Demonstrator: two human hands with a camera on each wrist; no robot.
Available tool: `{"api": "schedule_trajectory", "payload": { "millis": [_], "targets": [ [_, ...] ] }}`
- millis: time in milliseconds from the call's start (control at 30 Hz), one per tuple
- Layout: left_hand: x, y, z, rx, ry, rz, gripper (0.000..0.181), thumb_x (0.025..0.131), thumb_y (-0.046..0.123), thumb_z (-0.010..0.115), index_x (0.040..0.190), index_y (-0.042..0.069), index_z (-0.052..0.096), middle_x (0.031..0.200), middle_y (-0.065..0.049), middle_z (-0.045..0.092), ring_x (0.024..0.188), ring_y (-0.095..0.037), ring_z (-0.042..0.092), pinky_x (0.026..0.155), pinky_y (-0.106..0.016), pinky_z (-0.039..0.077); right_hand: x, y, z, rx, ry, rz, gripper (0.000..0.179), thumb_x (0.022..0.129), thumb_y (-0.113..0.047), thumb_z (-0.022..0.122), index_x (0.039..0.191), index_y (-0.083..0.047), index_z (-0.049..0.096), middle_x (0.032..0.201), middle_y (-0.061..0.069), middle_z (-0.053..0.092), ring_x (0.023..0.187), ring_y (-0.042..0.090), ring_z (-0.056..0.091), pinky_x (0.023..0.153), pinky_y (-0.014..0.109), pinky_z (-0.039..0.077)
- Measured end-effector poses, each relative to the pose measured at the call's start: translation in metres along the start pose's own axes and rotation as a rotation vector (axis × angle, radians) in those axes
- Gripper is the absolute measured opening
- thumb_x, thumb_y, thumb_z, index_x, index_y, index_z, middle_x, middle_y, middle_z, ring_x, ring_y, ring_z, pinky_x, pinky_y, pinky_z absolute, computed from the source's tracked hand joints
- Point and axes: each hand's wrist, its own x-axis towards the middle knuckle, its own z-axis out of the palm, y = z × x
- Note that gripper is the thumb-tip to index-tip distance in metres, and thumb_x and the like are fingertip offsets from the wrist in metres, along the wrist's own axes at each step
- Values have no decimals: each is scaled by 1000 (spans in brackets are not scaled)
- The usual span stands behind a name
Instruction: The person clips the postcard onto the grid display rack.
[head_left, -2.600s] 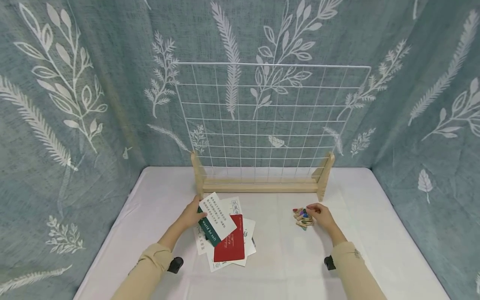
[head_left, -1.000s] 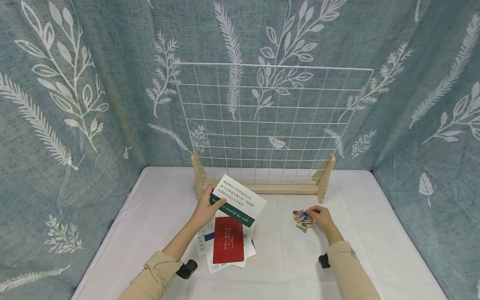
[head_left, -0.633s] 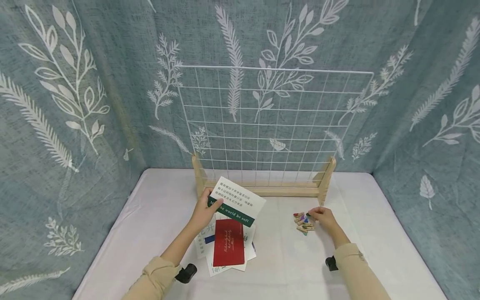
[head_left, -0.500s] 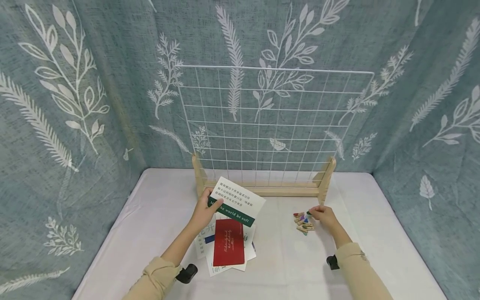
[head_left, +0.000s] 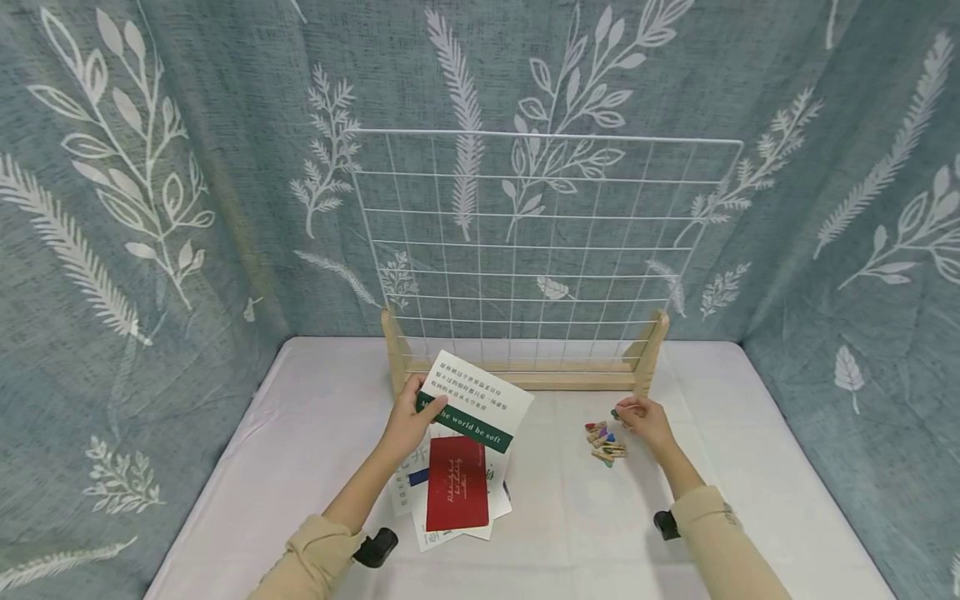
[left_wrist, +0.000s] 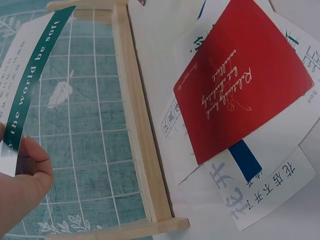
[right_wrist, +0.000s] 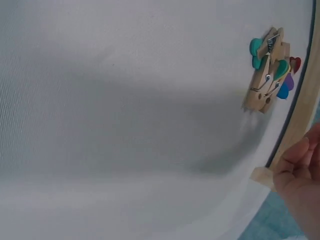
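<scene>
Gripping a white-and-green card (head_left: 480,395) up off the worktop (head_left: 555,517), with the fingers of the left hand (head_left: 406,423) clamped on its edge; over to the right hand (head_left: 647,421), pinching a green-tipped clothespin (head_left: 615,414) between clamped fingers, near the clothespin pile (head_left: 606,450).

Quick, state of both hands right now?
Left hand: closed, holding the white-and-green card.
Right hand: closed, pinching a small green-topped clip.

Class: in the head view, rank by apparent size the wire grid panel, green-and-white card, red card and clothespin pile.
1. Wire grid panel
2. Green-and-white card, red card: too alike to rank; the first is raised nearer the camera
3. Clothespin pile
</scene>
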Motion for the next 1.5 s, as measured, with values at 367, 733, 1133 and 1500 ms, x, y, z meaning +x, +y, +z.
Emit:
{"api": "schedule_trajectory", "payload": {
  "millis": [367, 733, 1133, 1500],
  "targets": [
    [12, 8, -4, -17, -1, 43, 33, 95, 11, 52, 124, -4, 45, 104, -24, 61, 77, -4, 56, 70, -20, 48, -14, -94, 6, -78, -5, 45, 19, 92, 2, 55, 99, 20, 55, 78, 16, 67, 61, 0, 56, 59, 16, 48],
    [14, 21, -9, 24, 10, -19, 32, 97, 10, 50, 127, 0, 43, 113, -22, 59, 86, -9, 60, 76, -21, 49, -5, -91, 10, -34, 44, -36, 21, 89, 0, 61, 97, 19, 56, 79, 16, 71, 60, -3, 58, 57, 15, 51],
    [10, 23, -16, 0, 8, 29, 31, 96, 7, 50, 125, -3, 43, 111, -26, 59, 81, -1, 59, 73, -17, 49, -12, -116, 20, 51, -70, -92, 29, 93, 5, 52, 115, 23, 51, 108, 39, 59, 73, -8, 60, 72, 13, 53],
    [4, 25, -29, 24, -16, 74, 30, 96, 5, 49, 124, -4, 43, 108, -26, 59, 86, -17, 63, 73, -17, 49, -36, -142, 19, 83, -5, -73, 27, 91, -1, 58, 104, 21, 52, 81, -6, 69, 70, -4, 64, 68, 16, 55]
  ]
}}
